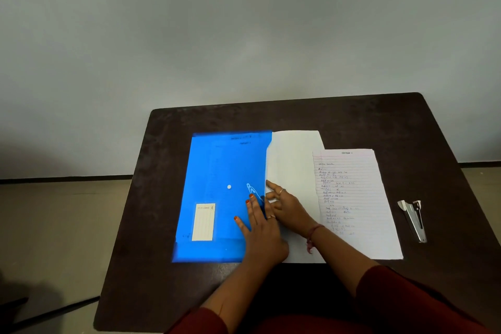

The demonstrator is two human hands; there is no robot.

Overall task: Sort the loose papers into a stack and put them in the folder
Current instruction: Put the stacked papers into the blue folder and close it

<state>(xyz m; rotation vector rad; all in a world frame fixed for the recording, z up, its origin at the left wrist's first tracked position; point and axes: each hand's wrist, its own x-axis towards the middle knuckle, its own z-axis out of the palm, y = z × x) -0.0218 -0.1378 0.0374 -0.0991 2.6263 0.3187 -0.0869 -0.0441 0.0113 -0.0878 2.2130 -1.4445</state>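
A blue plastic folder (217, 171) lies flat on the dark table (352, 116), with a white snap button and a cream label on its front. White papers (294, 160) stick out of its right edge. My left hand (260, 230) lies flat on the folder's right part, fingers straight. My right hand (284, 203) rests on the white papers at the folder's opening, fingers extended toward the blue edge. A lined handwritten sheet (357, 198) lies loose to the right, partly over the white papers.
A metal stapler (413, 218) lies near the table's right edge. The wall stands behind the table, and floor shows on both sides. My red sleeves fill the bottom of the view.
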